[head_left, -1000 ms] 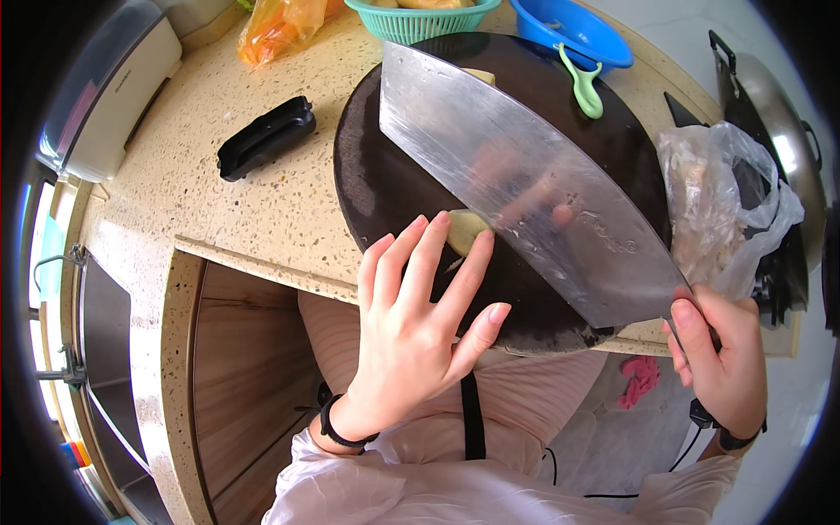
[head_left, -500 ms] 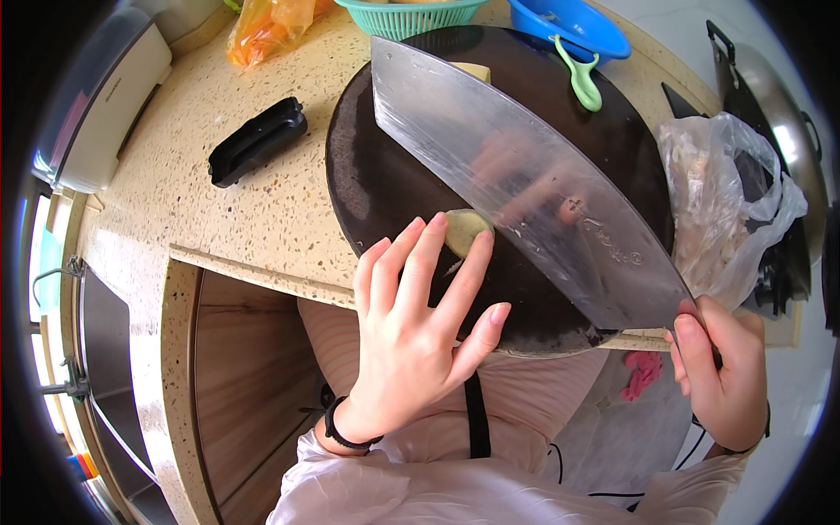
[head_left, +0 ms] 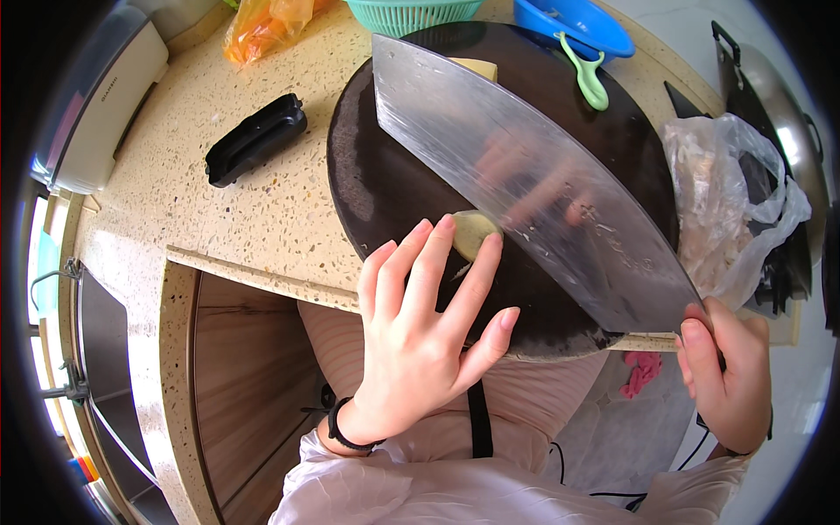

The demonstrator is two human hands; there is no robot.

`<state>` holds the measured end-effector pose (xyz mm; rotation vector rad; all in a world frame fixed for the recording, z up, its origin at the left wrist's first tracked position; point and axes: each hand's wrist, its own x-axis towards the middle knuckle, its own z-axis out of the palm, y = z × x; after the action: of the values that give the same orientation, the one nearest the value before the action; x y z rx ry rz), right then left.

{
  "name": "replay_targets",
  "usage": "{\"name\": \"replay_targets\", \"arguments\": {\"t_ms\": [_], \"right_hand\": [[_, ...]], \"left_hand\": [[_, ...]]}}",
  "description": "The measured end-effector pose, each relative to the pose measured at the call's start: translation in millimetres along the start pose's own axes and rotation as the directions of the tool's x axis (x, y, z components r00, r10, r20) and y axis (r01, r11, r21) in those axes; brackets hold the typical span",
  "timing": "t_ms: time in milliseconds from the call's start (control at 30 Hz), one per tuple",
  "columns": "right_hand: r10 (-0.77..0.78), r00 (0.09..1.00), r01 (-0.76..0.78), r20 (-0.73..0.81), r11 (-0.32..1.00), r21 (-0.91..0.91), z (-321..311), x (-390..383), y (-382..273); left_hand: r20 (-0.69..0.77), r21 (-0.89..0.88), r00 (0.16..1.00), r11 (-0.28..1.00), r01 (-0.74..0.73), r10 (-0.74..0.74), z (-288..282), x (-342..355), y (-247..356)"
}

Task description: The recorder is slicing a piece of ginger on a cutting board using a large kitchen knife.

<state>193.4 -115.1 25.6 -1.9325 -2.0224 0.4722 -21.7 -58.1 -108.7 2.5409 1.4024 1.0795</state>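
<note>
A large cleaver lies slanted low over a round dark chopping board, its blade flat side up and reflecting fingers. My right hand is closed on its handle at the lower right. My left hand has its fingertips on a pale, greenish round vegetable slice beside the blade's lower edge, holding it against the board. A pale block is partly hidden behind the blade. A green peeler sits on the board's upper right.
Around the board on the speckled counter are a black tray, a white appliance, an orange bag, a teal basket, a blue basin, a plastic bag and steel cookware. A wooden cabinet is below.
Over the last second the view has shifted slightly. Both hands and the cleaver stay in nearly the same positions, with only very small movement of the left fingers and slice.
</note>
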Motion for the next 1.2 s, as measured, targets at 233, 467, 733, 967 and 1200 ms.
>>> {"name": "replay_targets", "arguments": {"t_ms": [233, 467, 733, 967, 1200], "right_hand": [[-0.024, 0.999, 0.014, -0.045, 0.979, -0.203, 4.0, -1.1, -7.4], [-0.018, 1.0, 0.009, -0.022, 0.937, -0.35, 3.5, 4.5, -29.5], [-0.06, 0.995, 0.073, 0.078, 0.982, -0.176, 1.8, 20.6, -22.6], [-0.032, 0.998, 0.028, 0.049, 0.998, 0.064, 6.6, 16.6, 0.6], [0.066, 0.998, -0.065, 0.001, 0.995, 0.069, 6.0, 0.5, -0.2]], "left_hand": [[-0.008, 0.015, 1.0, 1.0, -0.008, 0.009, 0.6, 1.2, -0.9], [-0.003, 0.015, 1.0, 1.0, -0.019, 0.019, 0.6, 1.5, -2.3], [0.001, -0.068, 1.0, 0.998, 0.018, -0.018, 1.7, -1.5, -2.7], [-0.041, -0.114, 0.998, 0.993, 0.038, -0.043, 1.7, 0.7, -2.0], [-0.059, -0.129, 0.997, 0.991, 0.033, -0.04, 4.1, -2.8, -2.6]]}}
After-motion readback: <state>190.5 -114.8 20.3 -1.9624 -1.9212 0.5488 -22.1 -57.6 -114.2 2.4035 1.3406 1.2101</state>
